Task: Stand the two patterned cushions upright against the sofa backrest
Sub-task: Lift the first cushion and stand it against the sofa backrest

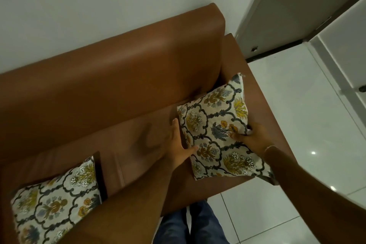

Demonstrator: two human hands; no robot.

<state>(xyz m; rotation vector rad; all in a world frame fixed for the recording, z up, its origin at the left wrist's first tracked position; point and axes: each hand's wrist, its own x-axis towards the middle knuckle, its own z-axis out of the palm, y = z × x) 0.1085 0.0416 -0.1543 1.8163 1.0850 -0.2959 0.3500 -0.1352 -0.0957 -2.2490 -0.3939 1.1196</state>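
Brown leather sofa carries, at its right end, a cream floral cushion, right grip clamped on its edge, left grip straight-fingered against the opposite edge. A matching cushion lies flat at its left end.

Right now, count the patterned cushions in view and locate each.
2. Right cushion: right end of the seat, between left hand and right hand. Left cushion: its left end, untouched. None seems hidden.

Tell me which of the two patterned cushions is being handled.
The right-hand cushion: the left hand touches its left edge, and the right hand grips its right edge. The lower-left cushion lies untouched.
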